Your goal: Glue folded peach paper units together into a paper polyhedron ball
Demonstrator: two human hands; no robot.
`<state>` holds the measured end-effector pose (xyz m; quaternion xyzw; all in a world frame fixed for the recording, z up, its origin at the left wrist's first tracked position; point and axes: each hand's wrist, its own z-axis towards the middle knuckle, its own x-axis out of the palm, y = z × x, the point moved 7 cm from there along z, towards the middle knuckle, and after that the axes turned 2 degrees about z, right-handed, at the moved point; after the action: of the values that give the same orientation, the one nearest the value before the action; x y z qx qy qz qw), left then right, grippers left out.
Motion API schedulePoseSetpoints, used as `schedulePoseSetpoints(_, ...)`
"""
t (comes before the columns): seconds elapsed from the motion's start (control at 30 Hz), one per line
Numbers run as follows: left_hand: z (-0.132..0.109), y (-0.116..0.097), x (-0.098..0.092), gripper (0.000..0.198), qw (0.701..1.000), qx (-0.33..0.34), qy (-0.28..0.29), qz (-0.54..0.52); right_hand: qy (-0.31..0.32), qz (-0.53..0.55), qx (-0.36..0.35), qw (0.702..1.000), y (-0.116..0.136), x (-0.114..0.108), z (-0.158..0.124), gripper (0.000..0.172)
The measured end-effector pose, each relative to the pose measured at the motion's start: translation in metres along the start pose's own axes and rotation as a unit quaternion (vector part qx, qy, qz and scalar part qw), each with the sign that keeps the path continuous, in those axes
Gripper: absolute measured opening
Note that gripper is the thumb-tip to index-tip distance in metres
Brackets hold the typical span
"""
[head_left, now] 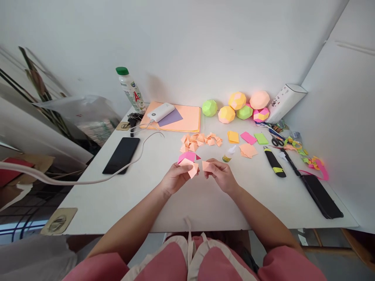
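1. At the middle of the white table (pixel 152 195), 2 hands are just apart. Left hand (pixel 177 179): thumb and fingers pinched on a peach-and-pink paper assembly (pixel 188 162). Right hand (pixel 222 175): thumb and fingertips pinched on 1 small peach piece (pixel 206 166). A narrow gap separates the 2 papers.

2. Crushing: judged the chief hazard. The left thumb lies across the assembly; excess pressure could crease its faces or spring a fold.

3. Misalignment: contact at a skewed angle could buckle a corner of the peach piece. The right-hand pinch covers part of it, so its exact folds cannot be verified.

4. Spillage: a small bottle (pixel 229 154), apparently glue, stands just beyond the right hand. A forward sweep of the knuckles could tip it. Whether its cap is tight cannot be told.

5. Scatter: loose folded peach pieces (pixel 200 141) lie near, beyond the assembly. A brushing finger or a draught could disperse them.

6. Snagging: a white cable (pixel 88 182) crosses the view in front of the phone (pixel 121 156). A wide swing of the left forearm could catch it; its height above the table cannot be determined.

7. Rolling: paper balls (pixel 226 114) are grouped near the wall, some seemingly resting on others. A jolt to the table could dislodge the upper ones.
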<state>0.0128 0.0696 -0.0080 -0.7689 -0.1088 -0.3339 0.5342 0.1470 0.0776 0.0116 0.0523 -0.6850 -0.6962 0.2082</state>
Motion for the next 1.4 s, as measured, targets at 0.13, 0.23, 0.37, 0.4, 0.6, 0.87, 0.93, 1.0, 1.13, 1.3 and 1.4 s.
schedulePoseSetpoints(0.13, 0.001, -0.001, 0.002, 0.015, 0.999, 0.015, 0.02, 0.032, -0.002, 0.036, 0.046, 0.998, -0.009, -0.001, 0.001, 0.027)
schedulePoseSetpoints(0.23, 0.001, 0.0, 0.005, 0.016, 0.998, 0.021, 0.038, 0.05, -0.013, 0.051, 0.066, 0.996, -0.013, -0.002, 0.001, 0.022)
schedulePoseSetpoints(0.37, 0.0, -0.001, 0.005, 0.015, 0.997, 0.019, 0.035, 0.059, -0.015, 0.031, 0.06, 0.998, -0.013, -0.003, 0.001, 0.023)
schedulePoseSetpoints(0.4, 0.0, -0.001, 0.004, 0.015, 0.997, 0.019, 0.033, 0.062, -0.016, 0.022, 0.056, 0.998, -0.013, -0.004, 0.0, 0.024)
schedulePoseSetpoints(0.6, 0.001, -0.002, 0.003, 0.016, 0.997, 0.025, 0.019, 0.075, -0.02, -0.025, 0.027, 0.999, -0.006, -0.004, -0.001, 0.026)
schedulePoseSetpoints(0.87, 0.0, -0.001, 0.001, 0.015, 0.996, 0.021, 0.01, 0.084, -0.035, -0.057, 0.007, 0.998, 0.0, -0.004, -0.001, 0.026)
schedulePoseSetpoints(0.93, 0.0, -0.001, -0.001, 0.014, 0.996, 0.019, 0.004, 0.082, -0.04, -0.056, 0.005, 0.998, 0.0, -0.005, -0.001, 0.026)
schedulePoseSetpoints(1.0, 0.001, 0.0, -0.002, 0.013, 0.997, 0.019, -0.001, 0.081, -0.042, -0.056, 0.006, 0.998, -0.001, -0.005, -0.001, 0.025)
schedulePoseSetpoints(1.13, 0.0, -0.001, -0.001, 0.013, 0.997, 0.019, 0.0, 0.079, -0.043, -0.065, 0.009, 0.997, -0.001, -0.003, -0.001, 0.026)
schedulePoseSetpoints(1.3, 0.0, 0.0, 0.001, 0.012, 0.996, 0.021, -0.001, 0.081, -0.035, -0.065, 0.006, 0.997, -0.002, -0.001, -0.003, 0.025)
schedulePoseSetpoints(1.4, 0.0, 0.0, 0.0, 0.015, 0.996, 0.027, -0.007, 0.087, -0.036, -0.063, 0.009, 0.997, -0.003, 0.0, -0.004, 0.025)
